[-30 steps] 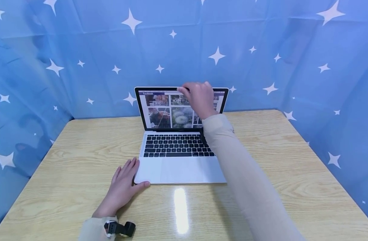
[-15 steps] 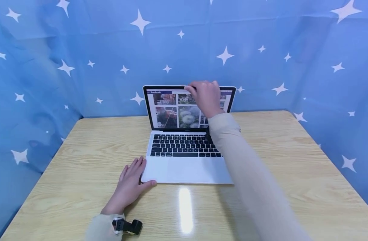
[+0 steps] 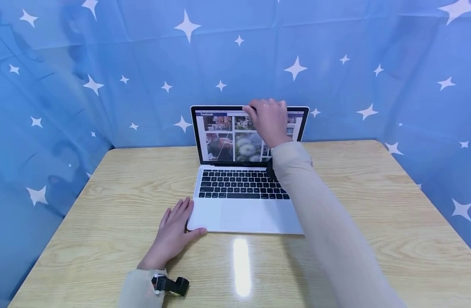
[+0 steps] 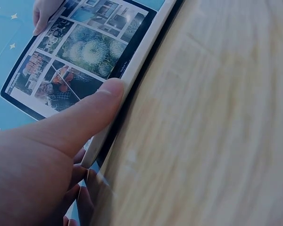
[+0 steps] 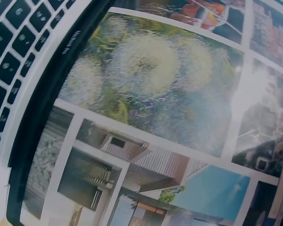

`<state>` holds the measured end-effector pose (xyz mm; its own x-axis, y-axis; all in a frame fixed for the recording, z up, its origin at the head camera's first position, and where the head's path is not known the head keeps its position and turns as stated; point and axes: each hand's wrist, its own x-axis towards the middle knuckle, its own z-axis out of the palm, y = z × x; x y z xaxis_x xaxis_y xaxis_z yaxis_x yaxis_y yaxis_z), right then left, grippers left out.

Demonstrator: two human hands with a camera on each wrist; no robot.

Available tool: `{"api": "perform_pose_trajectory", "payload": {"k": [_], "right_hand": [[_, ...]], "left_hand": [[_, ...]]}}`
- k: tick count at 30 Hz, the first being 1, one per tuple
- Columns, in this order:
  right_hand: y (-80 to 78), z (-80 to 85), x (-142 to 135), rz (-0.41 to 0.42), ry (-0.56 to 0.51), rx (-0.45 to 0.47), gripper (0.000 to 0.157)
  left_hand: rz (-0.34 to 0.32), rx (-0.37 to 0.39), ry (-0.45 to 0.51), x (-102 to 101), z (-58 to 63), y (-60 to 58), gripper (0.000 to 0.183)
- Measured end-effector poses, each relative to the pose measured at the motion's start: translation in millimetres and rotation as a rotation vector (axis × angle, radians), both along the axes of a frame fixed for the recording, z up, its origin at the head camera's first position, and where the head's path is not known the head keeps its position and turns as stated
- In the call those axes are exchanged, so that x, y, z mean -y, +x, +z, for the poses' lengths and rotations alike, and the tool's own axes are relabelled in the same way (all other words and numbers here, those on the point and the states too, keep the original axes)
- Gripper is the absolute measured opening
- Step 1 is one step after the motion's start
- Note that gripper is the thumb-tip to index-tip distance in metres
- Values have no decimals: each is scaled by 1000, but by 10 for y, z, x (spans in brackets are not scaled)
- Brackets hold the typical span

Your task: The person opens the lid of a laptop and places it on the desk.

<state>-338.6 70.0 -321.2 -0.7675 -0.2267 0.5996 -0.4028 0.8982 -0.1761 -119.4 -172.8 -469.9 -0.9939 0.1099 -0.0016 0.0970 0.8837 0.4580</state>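
Observation:
A silver laptop (image 3: pixel 243 216) sits on the table with its lid raised. Its screen (image 3: pixel 220 145) displays a page of photos, and the black keyboard (image 3: pixel 235 184) faces me. My right hand (image 3: pixel 272 122) grips the screen's top edge, thumb in front; its other fingers are mostly hidden behind the lid. My left hand (image 3: pixel 171 235) holds against the near left corner. Its thumb (image 4: pixel 96 108) lies on the front edge, and the fingers stretch straight along the left side. The right wrist view shows only the screen's photos (image 5: pixel 146 70) and some keys (image 5: pixel 7 68), not the right hand.
The wooden table (image 3: pixel 123 201) extends around the laptop on both sides. Behind it hangs a blue cloth (image 3: pixel 150 51) with white stars, which also closes off the sides. My right forearm (image 3: pixel 324 214) crosses over the laptop's right part.
Everything lies further right in the head view as the camera shifts. The screen's top edge stands slightly higher above the keyboard, with my right hand on it. My left hand keeps its place.

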Motion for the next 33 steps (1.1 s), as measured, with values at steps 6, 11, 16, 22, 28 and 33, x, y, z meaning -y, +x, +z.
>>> {"api": "perform_pose_trajectory", "payload": {"k": [6, 11, 16, 22, 28, 33], "right_hand": [[-60, 0, 10, 4, -8, 57, 38], [-93, 3, 6, -6, -4, 84, 38], [-122, 26, 5, -8, -8, 92, 40], [-153, 14, 9, -4, -12, 106, 41], [-169, 1, 8, 10, -12, 87, 42], [-175, 4, -11, 9, -13, 111, 41]], "left_hand": [[6, 5, 5, -4, -2, 9, 92], [7, 6, 11, -15, -1, 14, 93], [7, 3, 17, -20, 7, -3, 92], [4, 2, 18, -5, 5, -5, 93], [8, 3, 9, -1, -1, 2, 92], [5, 11, 16, -19, 8, 3, 92]]}}
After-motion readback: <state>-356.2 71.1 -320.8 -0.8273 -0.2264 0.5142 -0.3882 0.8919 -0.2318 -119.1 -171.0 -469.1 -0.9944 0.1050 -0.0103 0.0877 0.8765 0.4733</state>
